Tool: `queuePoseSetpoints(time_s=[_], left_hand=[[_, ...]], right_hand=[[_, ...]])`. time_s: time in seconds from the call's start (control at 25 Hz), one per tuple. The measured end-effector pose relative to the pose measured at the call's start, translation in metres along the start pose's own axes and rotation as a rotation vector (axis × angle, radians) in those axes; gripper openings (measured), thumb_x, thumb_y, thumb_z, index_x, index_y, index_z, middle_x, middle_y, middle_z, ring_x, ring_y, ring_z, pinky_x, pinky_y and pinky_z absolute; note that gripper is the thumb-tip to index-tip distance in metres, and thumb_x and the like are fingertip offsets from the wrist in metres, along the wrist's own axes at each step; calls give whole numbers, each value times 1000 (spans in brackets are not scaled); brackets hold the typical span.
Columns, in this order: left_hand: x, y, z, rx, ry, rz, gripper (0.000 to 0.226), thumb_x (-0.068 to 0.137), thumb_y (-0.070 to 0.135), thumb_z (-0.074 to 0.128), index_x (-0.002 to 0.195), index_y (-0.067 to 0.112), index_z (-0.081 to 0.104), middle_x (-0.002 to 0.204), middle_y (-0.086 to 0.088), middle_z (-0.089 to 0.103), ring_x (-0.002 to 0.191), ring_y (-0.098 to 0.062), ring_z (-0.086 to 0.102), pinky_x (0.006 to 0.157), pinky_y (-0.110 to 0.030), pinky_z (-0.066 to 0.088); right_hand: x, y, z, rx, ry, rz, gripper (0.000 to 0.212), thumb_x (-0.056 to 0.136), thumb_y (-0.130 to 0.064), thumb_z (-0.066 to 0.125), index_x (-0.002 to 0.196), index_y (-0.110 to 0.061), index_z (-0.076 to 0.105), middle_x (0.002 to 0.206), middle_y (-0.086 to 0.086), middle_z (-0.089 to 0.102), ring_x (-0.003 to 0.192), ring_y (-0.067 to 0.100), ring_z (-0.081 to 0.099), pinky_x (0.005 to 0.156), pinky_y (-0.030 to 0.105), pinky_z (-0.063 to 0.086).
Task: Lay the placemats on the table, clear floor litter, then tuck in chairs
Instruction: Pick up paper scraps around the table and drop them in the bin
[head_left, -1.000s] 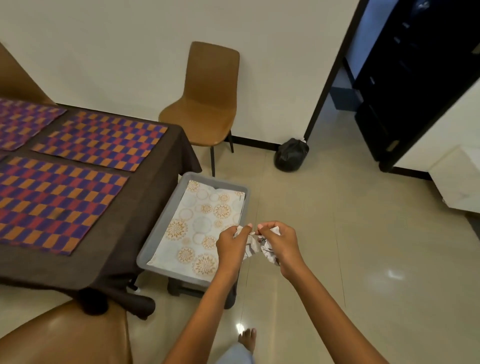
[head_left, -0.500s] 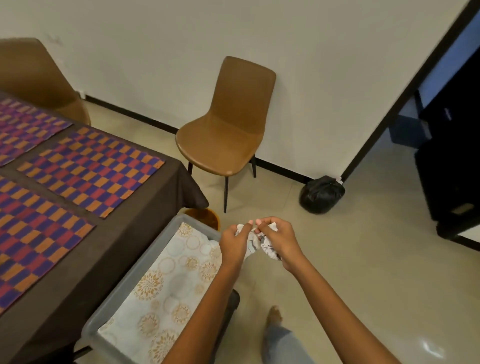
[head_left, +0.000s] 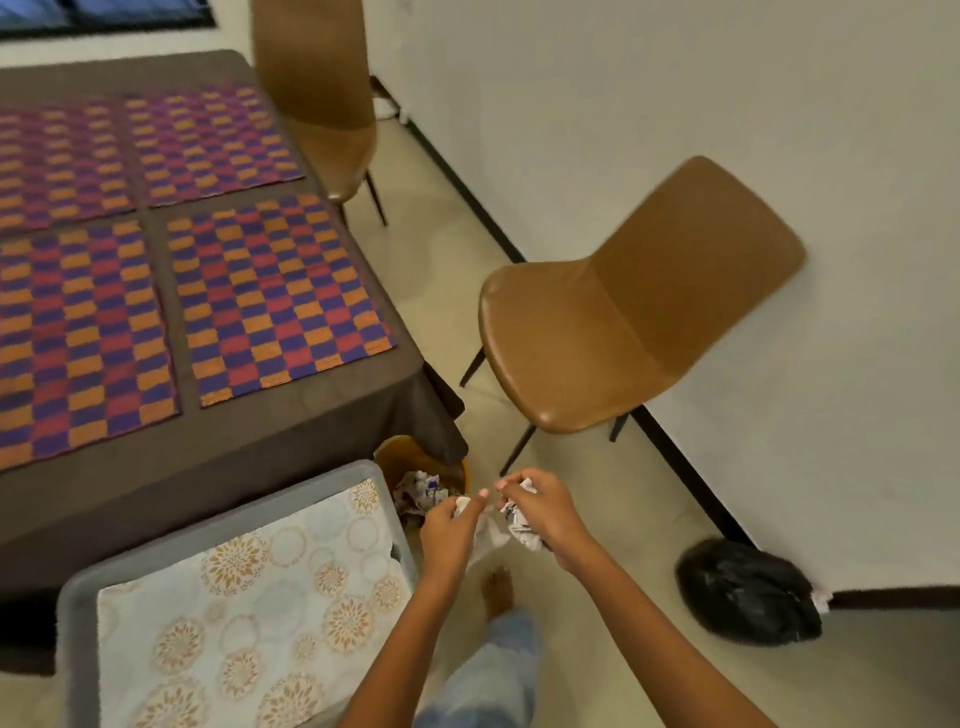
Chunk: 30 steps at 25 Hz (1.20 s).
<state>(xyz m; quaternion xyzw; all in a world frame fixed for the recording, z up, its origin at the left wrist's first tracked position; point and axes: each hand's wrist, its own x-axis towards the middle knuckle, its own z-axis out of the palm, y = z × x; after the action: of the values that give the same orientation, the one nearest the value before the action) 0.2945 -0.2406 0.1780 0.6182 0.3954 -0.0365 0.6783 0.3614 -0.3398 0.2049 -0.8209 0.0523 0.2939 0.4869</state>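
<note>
Both hands hold 1 crumpled wad of paper (head_left: 511, 525) above the floor: the left hand (head_left: 451, 525) has its grip pinched on the wad's left part, the right hand (head_left: 543, 512) curls its grip round the right part. Just beyond them an orange bin (head_left: 400, 452) with crumpled paper inside stands at the table (head_left: 249, 457) corner. 4 checked placemats (head_left: 275, 296) lie on the table. 1 brown chair (head_left: 613, 322) stands by the wall, well apart from the table.

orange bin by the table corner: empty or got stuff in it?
Not empty. The orange bin holds crumpled paper inside its rim. How full it is cannot be told; the table cloth and grey tray hide part.
</note>
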Motion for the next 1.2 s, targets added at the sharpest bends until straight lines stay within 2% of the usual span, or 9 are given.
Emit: queuePoseSetpoints(time_s=[0.08,0.24,0.4,0.6,0.76,0.88,1.0,1.08,1.2], left_hand=[[35,0,16,-62,103,-92,22,88,24,64,70,12,64,63,-2,60,64,-15,55,54,-19,42],[80,9,38,-124,241,-236,17,86,23,66,76,10,64,71,-4,62,70,-14,57,61,-24,46],[138,-1,43,-67,363,-277,23,85,27,68,67,17,58,68,-1,60,75,-24,58,71,-32,46],[232,-81,42,62,499,-460,28,87,34,64,93,7,65,92,-12,68,83,-23,60,76,-31,46],[301,-139,51,28,542,-541,21,91,29,59,94,8,61,99,-13,65,88,-25,56,80,-32,42],[358,-168,52,-153,647,-545,33,87,33,65,108,8,60,103,-9,61,96,-22,54,83,-31,39],[396,-182,43,-157,663,-493,51,76,37,75,118,12,61,120,-8,63,115,-28,56,99,-37,44],[402,-189,41,-145,674,-495,47,77,32,74,119,15,62,123,-7,63,116,-28,55,98,-34,43],[396,-188,46,-117,670,-476,29,88,28,62,111,11,68,117,-10,66,111,-28,58,97,-36,45]], right_hand=[[51,-1,-3,-107,-104,15,20,85,-13,61,69,-22,67,75,0,67,77,17,63,75,29,50],[115,-1,-6,-260,-253,40,17,84,-15,62,71,-23,67,80,5,70,83,22,66,81,35,52],[185,5,12,-341,-352,64,10,87,-14,60,83,-15,69,81,6,67,84,22,63,74,26,48],[293,56,81,-553,-459,42,19,92,-22,55,79,-14,65,87,11,66,83,23,60,73,28,45],[360,103,137,-846,-565,-97,33,99,-28,44,114,-4,61,115,16,64,109,29,58,82,30,42],[399,119,164,-781,-532,-199,36,99,-27,46,119,0,57,121,19,60,114,33,55,89,32,40],[425,127,175,-731,-587,-284,41,96,-24,52,133,-8,48,133,13,55,124,28,49,95,24,36],[434,132,177,-758,-626,-268,40,97,-18,49,136,-8,47,136,11,53,126,26,47,92,17,33],[434,139,171,-783,-641,-273,29,96,-10,47,120,-1,60,122,16,62,114,29,56,80,15,37]])
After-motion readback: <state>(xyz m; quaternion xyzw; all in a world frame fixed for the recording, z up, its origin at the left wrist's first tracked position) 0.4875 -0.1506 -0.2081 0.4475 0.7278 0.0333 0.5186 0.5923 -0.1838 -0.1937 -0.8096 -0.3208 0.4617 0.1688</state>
